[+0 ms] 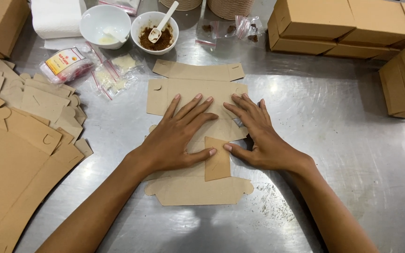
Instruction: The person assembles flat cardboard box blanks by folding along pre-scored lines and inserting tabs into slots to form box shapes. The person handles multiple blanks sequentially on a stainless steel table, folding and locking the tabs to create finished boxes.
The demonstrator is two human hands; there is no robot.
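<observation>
On a steel table (333,122), the left hand (176,136) and right hand (258,136) lay spread flat, pressing an unfolded kraft box blank (198,189); one small flap (217,159) was folded. Finished boxes (315,23) stood beyond the right hand, spare blanks (19,140) outside the left.

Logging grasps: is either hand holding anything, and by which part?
Nothing gripped. Left hand and right hand lie flat, palms down, pressing the middle of the flat cardboard box blank on the metal table.

One head-worn camera — looking steeply down, close, onto the steel table (343,140).
</observation>
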